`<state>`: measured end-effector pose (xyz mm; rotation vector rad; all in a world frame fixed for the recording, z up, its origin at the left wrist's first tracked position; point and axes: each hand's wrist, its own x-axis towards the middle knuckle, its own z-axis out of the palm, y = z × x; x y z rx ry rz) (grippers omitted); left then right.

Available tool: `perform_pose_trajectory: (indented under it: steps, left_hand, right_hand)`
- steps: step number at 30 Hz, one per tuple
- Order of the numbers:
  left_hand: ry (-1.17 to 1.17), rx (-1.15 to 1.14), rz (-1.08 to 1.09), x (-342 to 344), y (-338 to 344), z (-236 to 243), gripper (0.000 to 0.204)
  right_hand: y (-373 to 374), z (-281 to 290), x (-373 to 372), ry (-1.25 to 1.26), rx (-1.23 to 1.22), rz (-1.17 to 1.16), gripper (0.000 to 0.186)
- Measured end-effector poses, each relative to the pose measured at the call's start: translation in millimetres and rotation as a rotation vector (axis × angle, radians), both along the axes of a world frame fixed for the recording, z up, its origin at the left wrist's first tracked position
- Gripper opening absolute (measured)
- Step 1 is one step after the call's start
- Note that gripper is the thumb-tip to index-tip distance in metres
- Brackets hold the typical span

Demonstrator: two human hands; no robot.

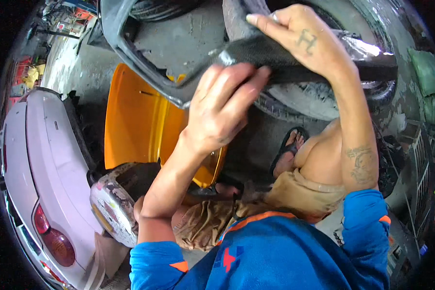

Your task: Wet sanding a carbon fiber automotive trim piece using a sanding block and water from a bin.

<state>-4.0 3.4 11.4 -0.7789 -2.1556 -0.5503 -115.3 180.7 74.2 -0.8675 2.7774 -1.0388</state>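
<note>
the dark plastic car panel (268, 50) stretches from 11 to 1 o'clock in the view, with both hands at it. the right hand (307, 43), at 1 o'clock, grips its upper part, thumb pointing toward 10 o'clock, the other fingers partly hidden. the left hand (217, 108), just toward 12 o'clock from the middle, has its fingers bent and the slightly blurred tips against the panel's textured face; whether they pinch it, i cannot tell. an orange body panel (133, 121) stands at 10 o'clock, partly behind the left forearm. at 9 o'clock is a white car body (53, 145), its red tail lamp (59, 247) at 8 o'clock. at 2 o'clock a tyre (302, 110) lies partly beneath the dark panel.
</note>
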Motion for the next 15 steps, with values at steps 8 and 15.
perform_pose_trajectory:
  steps: [8,15]
  left_hand:
    - [0.011,-0.026,-0.018,-3,6,-1,0.040]
    - [0.032,0.030,-0.049,-8,3,-3,0.038]
  right_hand:
    - [0,-3,2,-0.064,-0.040,-0.020,0.055]
    - [-5,6,6,-0.096,-0.038,-0.087,0.056]
